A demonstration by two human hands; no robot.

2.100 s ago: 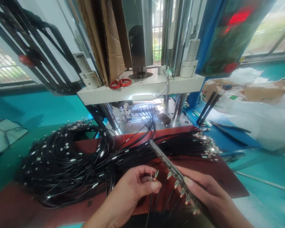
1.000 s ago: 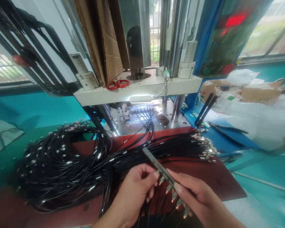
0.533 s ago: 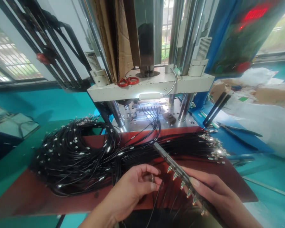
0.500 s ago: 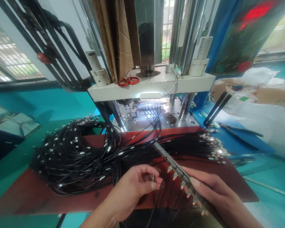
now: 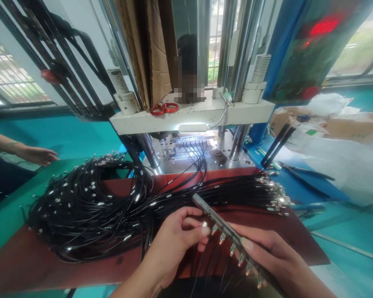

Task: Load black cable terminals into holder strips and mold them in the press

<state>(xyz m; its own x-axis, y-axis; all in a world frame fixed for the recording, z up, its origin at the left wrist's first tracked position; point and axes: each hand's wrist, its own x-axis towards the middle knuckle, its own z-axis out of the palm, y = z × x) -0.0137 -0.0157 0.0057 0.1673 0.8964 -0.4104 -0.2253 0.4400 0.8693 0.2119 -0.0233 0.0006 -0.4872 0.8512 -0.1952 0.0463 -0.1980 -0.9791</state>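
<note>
My right hand [image 5: 269,250] grips a narrow metal bar [image 5: 216,218] that slants down to the right. Along its lower edge sits a row of several small metal connectors [image 5: 233,249], with thin black cables trailing below. Beside the bar's upper end, my left hand [image 5: 177,236] is closed in a pinch on a small cable connector [image 5: 204,224]. That connector is at or very near the bar's edge; whether it is seated there I cannot tell. Behind both hands lies a large bundle of black cables [image 5: 90,219], with metal ends [image 5: 279,198] at the right.
A press with a cream plate [image 5: 230,114] stands ahead, cables running into its lit lower die [image 5: 191,151]. Red-handled scissors [image 5: 164,109] lie on the plate. Black tongs [image 5: 307,174] rest on the blue surface at right. A co-worker's hand [image 5: 39,155] is at far left.
My left hand has brought the connector up against the bar's upper part. The co-worker's hand has reached in from the left. The whole view has shifted slightly.
</note>
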